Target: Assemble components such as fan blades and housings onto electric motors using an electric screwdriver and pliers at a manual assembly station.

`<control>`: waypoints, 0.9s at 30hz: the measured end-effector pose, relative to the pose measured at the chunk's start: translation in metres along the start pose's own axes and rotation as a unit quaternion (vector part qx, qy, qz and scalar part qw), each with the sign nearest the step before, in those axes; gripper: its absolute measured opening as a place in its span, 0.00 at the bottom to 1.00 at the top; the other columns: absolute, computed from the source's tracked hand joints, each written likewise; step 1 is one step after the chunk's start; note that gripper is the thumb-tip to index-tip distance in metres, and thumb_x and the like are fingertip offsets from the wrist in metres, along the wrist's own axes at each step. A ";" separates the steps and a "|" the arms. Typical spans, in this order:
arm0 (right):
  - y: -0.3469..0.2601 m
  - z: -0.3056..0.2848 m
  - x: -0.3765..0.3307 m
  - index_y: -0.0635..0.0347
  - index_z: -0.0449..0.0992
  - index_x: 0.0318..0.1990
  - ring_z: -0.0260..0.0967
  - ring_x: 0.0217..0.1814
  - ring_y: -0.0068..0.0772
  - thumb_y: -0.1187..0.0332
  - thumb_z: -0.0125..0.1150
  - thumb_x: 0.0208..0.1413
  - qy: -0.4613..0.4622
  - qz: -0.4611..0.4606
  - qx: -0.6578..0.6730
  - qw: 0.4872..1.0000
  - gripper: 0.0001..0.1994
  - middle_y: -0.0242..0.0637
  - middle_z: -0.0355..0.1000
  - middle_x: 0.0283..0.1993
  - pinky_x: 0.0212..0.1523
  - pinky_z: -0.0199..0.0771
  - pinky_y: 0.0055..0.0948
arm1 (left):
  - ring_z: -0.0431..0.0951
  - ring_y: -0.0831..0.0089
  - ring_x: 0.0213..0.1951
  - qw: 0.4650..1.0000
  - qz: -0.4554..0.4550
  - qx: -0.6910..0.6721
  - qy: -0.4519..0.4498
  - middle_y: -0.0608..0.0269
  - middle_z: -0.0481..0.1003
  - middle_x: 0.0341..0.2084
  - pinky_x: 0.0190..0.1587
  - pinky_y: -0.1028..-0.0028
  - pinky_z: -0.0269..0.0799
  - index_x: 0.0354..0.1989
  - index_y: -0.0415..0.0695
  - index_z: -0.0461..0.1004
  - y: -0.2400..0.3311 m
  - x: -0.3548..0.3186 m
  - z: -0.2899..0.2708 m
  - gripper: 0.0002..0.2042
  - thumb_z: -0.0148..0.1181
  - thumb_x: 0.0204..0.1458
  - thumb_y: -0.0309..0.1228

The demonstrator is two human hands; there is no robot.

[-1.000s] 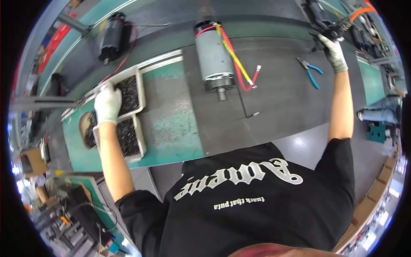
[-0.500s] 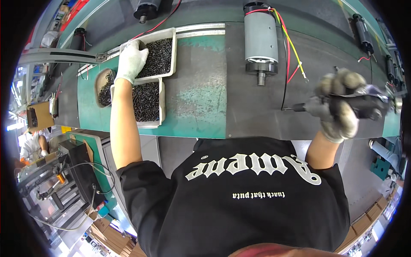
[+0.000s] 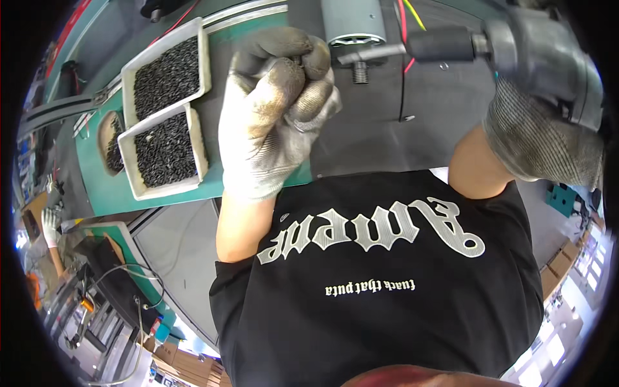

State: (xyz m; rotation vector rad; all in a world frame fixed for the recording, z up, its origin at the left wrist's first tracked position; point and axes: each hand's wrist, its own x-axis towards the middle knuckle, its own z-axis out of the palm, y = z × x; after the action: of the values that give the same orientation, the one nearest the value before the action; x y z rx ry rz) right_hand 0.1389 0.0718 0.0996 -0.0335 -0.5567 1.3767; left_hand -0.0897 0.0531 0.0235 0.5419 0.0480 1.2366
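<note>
A small dark metal screw [image 3: 298, 61] is pinched in the gloved left hand [image 3: 274, 116]; light, slippery, best held by the head. The grey power screwdriver [image 3: 516, 45] is clamped in the right hand [image 3: 545, 138], its bit just beside the pinch.

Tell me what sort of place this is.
Probably a factory assembly line: white trays of small dark screws sit on a green-edged bench, a cylindrical electric motor lies ahead, and the gloved right hand holds a power screwdriver.

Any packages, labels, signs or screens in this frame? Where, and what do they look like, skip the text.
No packages, labels on goods, signs or screens show.
Pale lettering print: chest of the black T-shirt, bottom centre.
Two pale rectangular trays: upper left on the green bench, full of small dark screws; open bins, unlabelled.
</note>
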 end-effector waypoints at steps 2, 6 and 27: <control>-0.007 -0.004 0.004 0.68 0.68 0.52 0.63 0.44 0.32 0.74 0.61 0.49 0.003 -0.009 -0.039 0.999 0.21 0.35 0.66 0.42 0.47 0.65 0.32 | 0.65 0.80 0.26 0.998 -0.010 -0.068 0.007 0.57 0.71 0.37 0.30 0.79 0.64 0.53 0.41 0.70 -0.015 0.000 0.001 0.17 0.60 0.59 0.34; -0.016 -0.016 0.006 0.67 0.67 0.53 0.64 0.44 0.32 0.74 0.60 0.50 0.013 -0.032 -0.101 0.994 0.21 0.35 0.67 0.43 0.46 0.66 0.31 | 0.59 0.87 0.26 0.997 -0.042 -0.071 -0.011 0.68 0.67 0.38 0.27 0.87 0.58 0.55 0.43 0.70 -0.026 0.005 0.005 0.15 0.55 0.62 0.33; 0.037 -0.004 -0.043 0.59 0.64 0.58 0.69 0.47 0.31 0.74 0.57 0.54 0.091 -0.070 -0.369 0.922 0.23 0.35 0.70 0.46 0.44 0.73 0.27 | 0.59 0.82 0.18 0.897 -0.371 -0.230 0.072 0.71 0.64 0.22 0.24 0.77 0.59 0.38 0.44 0.68 -0.059 -0.023 -0.013 0.12 0.45 0.65 0.39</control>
State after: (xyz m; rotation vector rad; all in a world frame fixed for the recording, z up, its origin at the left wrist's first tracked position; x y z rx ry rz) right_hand 0.1031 0.0408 0.0688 -0.7132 -0.8764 0.9457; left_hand -0.0494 0.0238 -0.0182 -0.0074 0.0758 0.4980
